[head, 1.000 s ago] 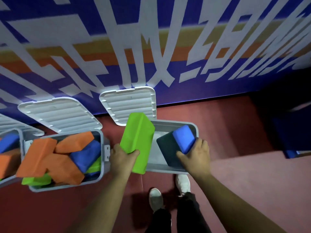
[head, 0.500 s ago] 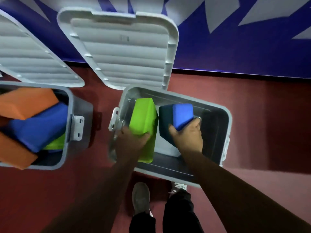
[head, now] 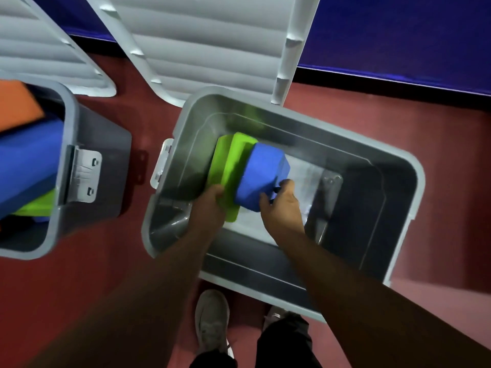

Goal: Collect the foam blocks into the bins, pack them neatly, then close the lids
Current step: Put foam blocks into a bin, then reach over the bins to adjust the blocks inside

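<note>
Red floor (head: 398,134) by a blue wall (head: 398,30): two grey bins, lids open.
Both hands reach into the right bin (head: 410,181), its lid (head: 212,43) tipped back. Left hand (head: 207,208) grip clamped on the near end of the green block (head: 233,166), close to the bin's left wall. Right hand (head: 281,208) grip clamped on the blue block (head: 263,176), which touches the green block's right side. Left bin (head: 66,144) holds orange, blue and green blocks.

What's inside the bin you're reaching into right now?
In the bin: a green block and a blue block, side by side and touching. The left hand grips the green block, the right hand the blue block. Whatever lies beneath them is covered.
</note>
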`<action>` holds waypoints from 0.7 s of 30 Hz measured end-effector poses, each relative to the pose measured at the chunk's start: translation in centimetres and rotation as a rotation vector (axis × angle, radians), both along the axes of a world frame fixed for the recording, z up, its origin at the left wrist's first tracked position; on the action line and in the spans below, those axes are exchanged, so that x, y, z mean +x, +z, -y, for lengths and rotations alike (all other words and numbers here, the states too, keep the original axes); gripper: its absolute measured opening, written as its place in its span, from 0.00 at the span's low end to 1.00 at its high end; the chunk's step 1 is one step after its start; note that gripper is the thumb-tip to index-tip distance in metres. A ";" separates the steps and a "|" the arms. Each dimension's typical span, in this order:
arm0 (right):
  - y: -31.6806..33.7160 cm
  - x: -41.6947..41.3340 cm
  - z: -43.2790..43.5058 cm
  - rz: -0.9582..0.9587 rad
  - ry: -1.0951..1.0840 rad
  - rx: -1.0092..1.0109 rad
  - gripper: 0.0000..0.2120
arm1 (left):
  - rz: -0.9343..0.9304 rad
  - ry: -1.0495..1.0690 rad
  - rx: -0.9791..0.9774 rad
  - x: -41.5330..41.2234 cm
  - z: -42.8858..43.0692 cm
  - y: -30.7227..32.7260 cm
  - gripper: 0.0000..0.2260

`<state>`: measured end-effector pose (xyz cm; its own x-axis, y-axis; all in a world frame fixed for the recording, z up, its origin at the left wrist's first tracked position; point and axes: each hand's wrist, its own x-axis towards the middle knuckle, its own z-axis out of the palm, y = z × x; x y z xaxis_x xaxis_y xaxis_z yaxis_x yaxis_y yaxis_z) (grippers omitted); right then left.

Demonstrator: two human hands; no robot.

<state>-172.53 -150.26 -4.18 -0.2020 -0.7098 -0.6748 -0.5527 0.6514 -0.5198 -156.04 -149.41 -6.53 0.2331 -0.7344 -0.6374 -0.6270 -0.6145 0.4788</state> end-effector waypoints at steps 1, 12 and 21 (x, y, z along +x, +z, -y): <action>-0.4 0.0 0.1 0.006 0.030 -0.006 0.17 | -0.036 0.003 0.050 0.3 -0.1 -0.8 0.21; 14.6 -1.2 4.7 -0.129 0.103 0.000 0.29 | -0.017 -0.046 -0.215 5.2 6.2 15.0 0.13; 50.4 0.7 7.9 -0.247 0.207 -0.288 0.29 | 0.055 -0.198 -0.478 10.8 12.7 52.2 0.15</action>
